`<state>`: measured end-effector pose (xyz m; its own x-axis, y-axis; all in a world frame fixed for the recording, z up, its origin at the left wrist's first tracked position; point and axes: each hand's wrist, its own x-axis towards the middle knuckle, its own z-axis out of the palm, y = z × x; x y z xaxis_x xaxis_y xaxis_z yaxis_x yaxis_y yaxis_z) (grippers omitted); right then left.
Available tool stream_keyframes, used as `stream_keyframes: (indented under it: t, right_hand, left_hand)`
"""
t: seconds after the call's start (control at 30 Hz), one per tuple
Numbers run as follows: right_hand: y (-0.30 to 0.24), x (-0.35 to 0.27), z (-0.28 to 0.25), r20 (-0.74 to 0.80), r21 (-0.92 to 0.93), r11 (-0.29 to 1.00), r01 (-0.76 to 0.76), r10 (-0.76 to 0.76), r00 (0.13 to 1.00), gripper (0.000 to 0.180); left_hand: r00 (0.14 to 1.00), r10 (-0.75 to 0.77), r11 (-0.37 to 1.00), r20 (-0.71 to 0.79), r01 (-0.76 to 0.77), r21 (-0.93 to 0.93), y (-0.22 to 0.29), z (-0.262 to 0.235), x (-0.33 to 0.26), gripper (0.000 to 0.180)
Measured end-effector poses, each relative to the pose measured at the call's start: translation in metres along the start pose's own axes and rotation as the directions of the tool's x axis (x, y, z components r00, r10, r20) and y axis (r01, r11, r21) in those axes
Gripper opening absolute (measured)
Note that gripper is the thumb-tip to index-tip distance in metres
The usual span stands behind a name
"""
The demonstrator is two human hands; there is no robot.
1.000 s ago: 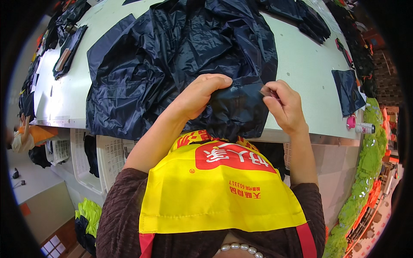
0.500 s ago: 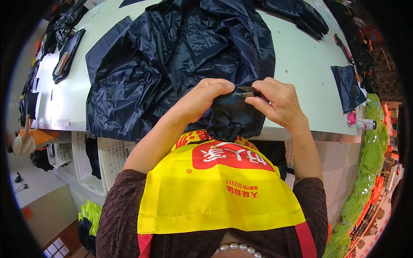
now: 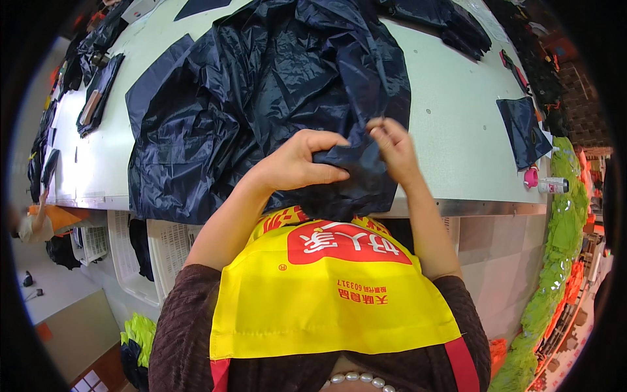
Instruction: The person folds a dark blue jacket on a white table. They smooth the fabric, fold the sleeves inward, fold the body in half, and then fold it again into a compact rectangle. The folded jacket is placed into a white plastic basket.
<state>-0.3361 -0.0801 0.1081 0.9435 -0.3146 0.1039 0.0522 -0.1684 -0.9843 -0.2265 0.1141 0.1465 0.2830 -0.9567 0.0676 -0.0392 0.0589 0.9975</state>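
Note:
A shiny navy garment (image 3: 274, 85) lies crumpled across the table's near edge. My left hand (image 3: 297, 162) is closed on a fold of it, thumb and fingers pinching the cloth from the left. Close by, my right hand (image 3: 395, 147) is closed at the garment's right side, its fingertips blurred by motion. Thread snips showed in this hand a moment ago; now only a small dark bit shows at the fingers, and the blades are hidden. The lower part of the garment hangs against my yellow apron (image 3: 333, 320).
Around the pale table (image 3: 450, 124) lie folded dark garments (image 3: 101, 95), a dark cloth piece (image 3: 522, 130), a pink item (image 3: 531, 177) and a small can (image 3: 554, 185). White crates (image 3: 171, 238) stand below. Lime fabric (image 3: 560, 196) piles up at right. Another person's arm (image 3: 39, 225) shows far left.
My right hand has drawn up and left along the cloth, and the snip blades no longer show. My left hand has shifted slightly down, its thumb and fingers now spread around the fold.

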Motion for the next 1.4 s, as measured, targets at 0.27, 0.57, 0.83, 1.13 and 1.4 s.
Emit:
stream_keyframes:
  t: [0.27, 0.57, 0.83, 1.13, 1.4]
  right_hand:
    - [-0.037, -0.026, 0.049, 0.173, -0.251, 0.925, 0.284, -0.246, 0.954, 0.046]
    - [0.028, 0.038, 0.013, -0.504, -0.396, 0.901, 0.174, -0.372, 0.780, 0.020]
    - [-0.007, -0.023, 0.086, 0.139, -0.241, 0.896, 0.374, -0.349, 0.927, 0.017]
    - [0.001, -0.009, 0.040, -0.369, -0.184, 0.967, 0.179, -0.237, 0.899, 0.021]
    - [-0.014, -0.051, 0.021, 0.014, -0.153, 0.980, 0.127, -0.127, 0.992, 0.009]
  left_hand:
    - [0.644, 0.198, 0.974, -0.739, -0.214, 0.074, -0.053, -0.003, 0.017, 0.016]
    - [0.940, 0.114, 0.990, -0.320, -0.080, 0.117, -0.045, 0.055, 0.018, 0.037]
    - [0.439, 0.205, 0.958, -0.875, -0.271, 0.089, -0.103, -0.016, 0.022, 0.014]
    - [0.949, -0.254, 0.959, -0.186, 0.223, -0.172, -0.023, 0.025, -0.022, 0.030]
    - [0.017, 0.045, 0.936, -0.999, -0.350, 0.036, -0.037, -0.225, -0.124, 0.030]
